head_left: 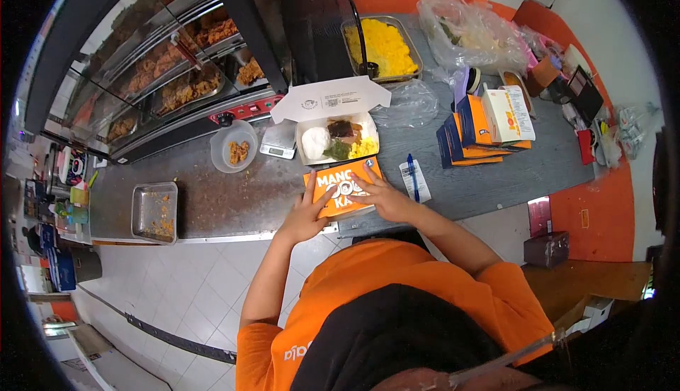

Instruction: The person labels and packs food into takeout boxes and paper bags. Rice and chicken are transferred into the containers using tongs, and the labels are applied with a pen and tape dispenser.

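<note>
My left hand [305, 215] and my right hand [389, 198] both rest on a shut orange food box [345, 176] with white lettering, at the counter's near edge. Their fingers are spread over its lid, one hand at each side. Directly behind it stands an open white food box [302, 156], its lid tipped back. Inside are a mound of white rice [316, 142], some green leaf [336, 151], a dark brown piece [345, 129] and yellow scrambled bits [364, 148]. To the right of my right hand, a blue pen [411, 171] lies on a paper slip [423, 187].
Folded orange boxes [473, 125] are stacked at right. A tray of yellow food [386, 47] and a plastic bag [471, 33] sit behind. At left are a scale [277, 151], a bowl with fried bits [222, 156], a metal tray [144, 214] and a glass display case [244, 30].
</note>
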Available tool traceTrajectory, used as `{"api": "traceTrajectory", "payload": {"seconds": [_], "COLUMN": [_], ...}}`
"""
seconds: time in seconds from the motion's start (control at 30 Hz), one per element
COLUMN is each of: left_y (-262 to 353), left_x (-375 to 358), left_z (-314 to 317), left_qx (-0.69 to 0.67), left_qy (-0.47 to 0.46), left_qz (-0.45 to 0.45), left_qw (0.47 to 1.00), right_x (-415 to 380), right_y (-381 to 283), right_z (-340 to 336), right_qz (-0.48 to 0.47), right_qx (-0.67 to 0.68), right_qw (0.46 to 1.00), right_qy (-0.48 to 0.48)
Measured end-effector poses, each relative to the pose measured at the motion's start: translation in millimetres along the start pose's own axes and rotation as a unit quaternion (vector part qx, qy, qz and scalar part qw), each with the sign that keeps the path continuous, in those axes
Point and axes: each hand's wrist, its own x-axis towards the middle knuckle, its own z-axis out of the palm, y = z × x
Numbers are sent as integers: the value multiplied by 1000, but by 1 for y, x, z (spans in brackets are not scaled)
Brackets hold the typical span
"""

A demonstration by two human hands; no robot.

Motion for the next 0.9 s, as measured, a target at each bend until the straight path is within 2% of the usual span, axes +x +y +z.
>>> {"api": "traceTrajectory", "payload": {"seconds": [0.03,0.17,0.23,0.27,0.33,0.37,0.4,0.47,0.5,0.6,0.73,0.8,0.9], "left_y": [0,21,11,3,-15,-21,-27,-41,-46,-59,-66,-63,-58], "left_x": [-3,-14,-11,-11,-18,-24,-30,-40,-42,-45,-49,-46,-36], "left_z": [5,-3,2,3,5,5,4,0,1,1,6,9,12], "left_qx": [97,175,225,227,172,154,155,181,184,173,168,162,166], "left_qy": [48,113,127,129,206,225,228,240,254,305,346,357,363], "left_qz": [19,33,67,68,72,52,51,5,-13,-49,-154,-172,-309], "left_qw": [994,977,964,963,961,961,960,954,949,935,910,904,863], "right_x": [0,-2,5,8,19,26,33,49,56,58,53,39,4], "right_y": [3,-9,-15,-18,-27,-31,-28,-19,-15,12,22,18,4], "right_z": [0,0,16,22,27,25,21,10,4,0,10,13,13], "right_qz": [-40,-54,-121,-123,-94,-78,-81,77,98,90,67,59,40], "right_qx": [-5,27,28,26,19,-33,-34,-131,-149,-160,-141,-146,-104], "right_qw": [999,998,992,992,995,990,989,974,955,965,962,963,970], "right_qy": [8,17,6,7,30,115,115,167,236,187,224,218,215]}}
